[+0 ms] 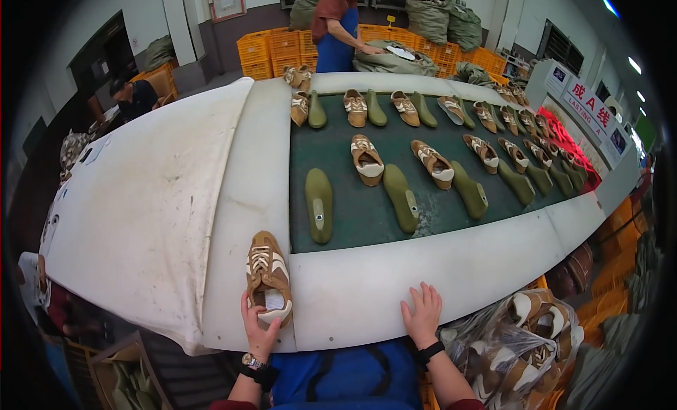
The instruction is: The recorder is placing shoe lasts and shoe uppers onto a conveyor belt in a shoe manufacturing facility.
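Note:
A brown sneaker [270, 269] with cream stripes and pale laces lies on the white table border, toe pointing away from me. My left hand [259, 334] is closed round its heel end, thumb and fingers on either side of the heel. Flat on the white front border, fingers spread, rests my right hand [424, 314] with nothing in it. Beyond the hands, a green shoe last [319, 207] lies on the dark green belt [352, 236]. Near it are a second green last [402, 198] and another brown sneaker [367, 160].
Several more sneakers and lasts stand in rows along the belt. A plastic bag of sneakers [525, 346] is at my right; a box of green lasts [127, 371] is at lower left. Across the table a person in a blue apron [337, 43] handles a sack [395, 61] near orange crates [268, 53].

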Motion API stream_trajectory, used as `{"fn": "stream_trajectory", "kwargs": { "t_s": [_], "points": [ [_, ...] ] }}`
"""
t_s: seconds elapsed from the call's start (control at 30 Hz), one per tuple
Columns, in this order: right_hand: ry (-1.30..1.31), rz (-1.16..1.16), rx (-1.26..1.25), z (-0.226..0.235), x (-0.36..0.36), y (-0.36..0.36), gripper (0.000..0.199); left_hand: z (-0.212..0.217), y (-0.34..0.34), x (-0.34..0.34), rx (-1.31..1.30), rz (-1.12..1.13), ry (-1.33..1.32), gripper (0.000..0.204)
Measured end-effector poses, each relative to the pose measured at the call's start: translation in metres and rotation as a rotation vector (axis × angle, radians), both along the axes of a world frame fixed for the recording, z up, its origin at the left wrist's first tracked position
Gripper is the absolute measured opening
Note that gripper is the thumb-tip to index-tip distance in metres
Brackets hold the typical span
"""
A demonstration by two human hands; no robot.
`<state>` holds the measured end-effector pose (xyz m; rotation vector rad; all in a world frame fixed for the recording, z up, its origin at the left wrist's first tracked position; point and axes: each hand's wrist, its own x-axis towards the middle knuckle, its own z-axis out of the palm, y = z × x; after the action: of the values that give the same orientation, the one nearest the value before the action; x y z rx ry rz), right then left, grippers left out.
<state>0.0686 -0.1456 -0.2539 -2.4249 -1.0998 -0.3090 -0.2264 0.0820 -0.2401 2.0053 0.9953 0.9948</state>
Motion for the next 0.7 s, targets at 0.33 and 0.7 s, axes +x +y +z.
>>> {"fn": "stream_trajectory", "kwargs": {
  "t_s": [0.33,0.7],
  "points": [
    [0.015,-0.008,-0.009,-0.0063,0.0012,0.0006,0.040,-0.0039,0.0036,0.0018,0.047,0.011,0.019,0.039],
    [0.028,0.007,-0.012,-0.0059,-0.0029,0.0033,0.039,-0.0086,0.0056,-0.0032,0.084,0.023,0.028,0.041]
  ]
}}
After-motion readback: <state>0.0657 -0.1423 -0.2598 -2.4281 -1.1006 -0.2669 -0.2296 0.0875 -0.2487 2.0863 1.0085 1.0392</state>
